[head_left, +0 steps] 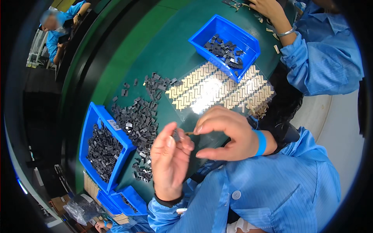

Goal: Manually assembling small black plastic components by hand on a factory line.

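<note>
While both forearms in blue sleeves come up from the lower edge, the left hand (169, 159) pinches a small dark part (176, 135) between thumb and fingertips, holding it up over the green table (171, 50). The right hand (225, 134), with a blue band (261, 142) on its wrist, meets it from the other side: its forefinger and thumb are closed on a thin tan strip (189, 133) whose tip is just beside, perhaps touching, the dark part. The other right fingers curl loosely, apart from each other.

Just left of the hands lies a loose heap of dark parts (140, 128), spread on the table. Beside that heap stands a blue bin (88, 124) filled with more of the same parts, and smaller blue bins (128, 204) sit lower down near a clear bag (79, 209).

Beyond the hands a clear sheet (221, 91) carries rows of tan pieces laid in a herringbone pattern. A second blue bin (217, 29) rests on the far edge of the sheet, holding a few dark parts.

Farther off, at upper right, another person's hand (268, 9), with a metal bangle, rests on the table among a few tan bits. A third person sits far away at upper left.
</note>
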A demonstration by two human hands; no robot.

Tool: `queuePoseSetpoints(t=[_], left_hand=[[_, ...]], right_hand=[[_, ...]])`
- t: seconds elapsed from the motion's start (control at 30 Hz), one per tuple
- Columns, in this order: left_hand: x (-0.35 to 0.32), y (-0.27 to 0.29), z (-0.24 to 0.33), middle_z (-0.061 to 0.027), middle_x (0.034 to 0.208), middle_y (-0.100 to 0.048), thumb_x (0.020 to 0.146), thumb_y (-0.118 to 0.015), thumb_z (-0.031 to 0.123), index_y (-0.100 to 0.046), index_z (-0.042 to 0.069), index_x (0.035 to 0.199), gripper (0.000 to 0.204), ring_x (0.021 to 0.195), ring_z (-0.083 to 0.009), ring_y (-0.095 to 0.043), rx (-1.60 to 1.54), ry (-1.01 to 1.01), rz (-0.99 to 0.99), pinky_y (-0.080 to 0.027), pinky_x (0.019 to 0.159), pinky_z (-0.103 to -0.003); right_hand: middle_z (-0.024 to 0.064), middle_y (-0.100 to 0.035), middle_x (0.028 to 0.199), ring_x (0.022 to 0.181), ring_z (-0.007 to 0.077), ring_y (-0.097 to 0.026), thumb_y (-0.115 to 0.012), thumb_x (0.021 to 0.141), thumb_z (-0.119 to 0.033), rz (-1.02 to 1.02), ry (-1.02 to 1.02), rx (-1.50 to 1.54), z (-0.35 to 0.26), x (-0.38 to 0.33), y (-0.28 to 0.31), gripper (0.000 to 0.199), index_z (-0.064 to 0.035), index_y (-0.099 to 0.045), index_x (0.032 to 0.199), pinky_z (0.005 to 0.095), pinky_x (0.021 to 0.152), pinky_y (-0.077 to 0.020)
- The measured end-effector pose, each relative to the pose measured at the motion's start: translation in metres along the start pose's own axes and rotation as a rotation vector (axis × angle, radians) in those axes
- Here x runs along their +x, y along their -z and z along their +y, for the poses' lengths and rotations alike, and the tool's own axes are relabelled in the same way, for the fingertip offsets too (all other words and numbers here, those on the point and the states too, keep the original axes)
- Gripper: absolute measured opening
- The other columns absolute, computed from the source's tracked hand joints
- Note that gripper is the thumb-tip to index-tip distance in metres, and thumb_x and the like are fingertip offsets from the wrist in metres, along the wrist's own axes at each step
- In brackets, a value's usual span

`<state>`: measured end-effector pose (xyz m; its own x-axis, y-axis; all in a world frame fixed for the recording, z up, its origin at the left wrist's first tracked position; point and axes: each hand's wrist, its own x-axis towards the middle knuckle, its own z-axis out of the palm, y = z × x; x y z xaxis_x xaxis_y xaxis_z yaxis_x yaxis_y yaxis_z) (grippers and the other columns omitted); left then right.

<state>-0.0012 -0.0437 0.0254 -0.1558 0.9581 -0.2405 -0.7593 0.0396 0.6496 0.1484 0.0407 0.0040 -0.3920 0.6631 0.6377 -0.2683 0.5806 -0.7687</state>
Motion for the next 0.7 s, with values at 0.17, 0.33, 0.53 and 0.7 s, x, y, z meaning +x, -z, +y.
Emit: queuePoseSetpoints(t=[0.17, 0.33, 0.53, 0.7], left_hand=[[-0.014, -0.009, -0.021, -0.0138, 0.101, -0.062, 0.084, -0.056, -0.002, -0.054, 0.001, 0.113, 0.029, 0.090, -0.0208, -0.060, -0.070, 0.023, 0.034, -0.048, 0.082, -0.034], [-0.021, -0.013, -0.020, -0.0170, 0.104, -0.062, 0.083, -0.055, -0.006, -0.056, -0.002, 0.109, 0.026, 0.096, -0.0241, -0.061, -0.056, 0.074, 0.021, -0.048, 0.086, -0.037], [-0.023, -0.009, -0.014, -0.0191, 0.105, -0.061, 0.082, -0.056, -0.007, -0.056, -0.004, 0.108, 0.026, 0.093, -0.0257, -0.063, -0.027, 0.190, -0.011, -0.052, 0.081, -0.037], [-0.030, -0.011, -0.017, -0.0197, 0.103, -0.062, 0.083, -0.056, -0.005, -0.057, -0.005, 0.110, 0.027, 0.089, -0.0249, -0.063, 0.094, 0.123, -0.069, -0.053, 0.078, -0.036]], right_hand=[[0.0052, -0.062, 0.085, 0.077, 0.0235, -0.058, -0.075, 0.069, -0.015, -0.020, 0.092, -0.112, -0.004, 0.002, -0.002, 0.037, -0.0055, -0.057, 0.101, 0.0326, 0.067, -0.0441], [0.0034, -0.063, 0.082, 0.074, 0.0224, -0.058, -0.071, 0.073, -0.011, -0.049, 0.139, -0.103, -0.007, 0.003, 0.005, 0.028, -0.0053, -0.058, 0.098, 0.0315, 0.065, -0.0455], [0.0061, -0.063, 0.082, 0.068, 0.0237, -0.059, -0.069, 0.076, -0.010, -0.111, 0.027, 0.096, -0.006, 0.000, 0.011, 0.024, -0.0036, -0.059, 0.097, 0.0304, 0.057, -0.0476], [0.0098, -0.063, 0.086, 0.076, 0.0238, -0.063, -0.074, 0.073, -0.007, -0.239, -0.068, 0.084, -0.013, 0.003, 0.016, 0.027, -0.0025, -0.059, 0.094, 0.0289, 0.063, -0.0497]])
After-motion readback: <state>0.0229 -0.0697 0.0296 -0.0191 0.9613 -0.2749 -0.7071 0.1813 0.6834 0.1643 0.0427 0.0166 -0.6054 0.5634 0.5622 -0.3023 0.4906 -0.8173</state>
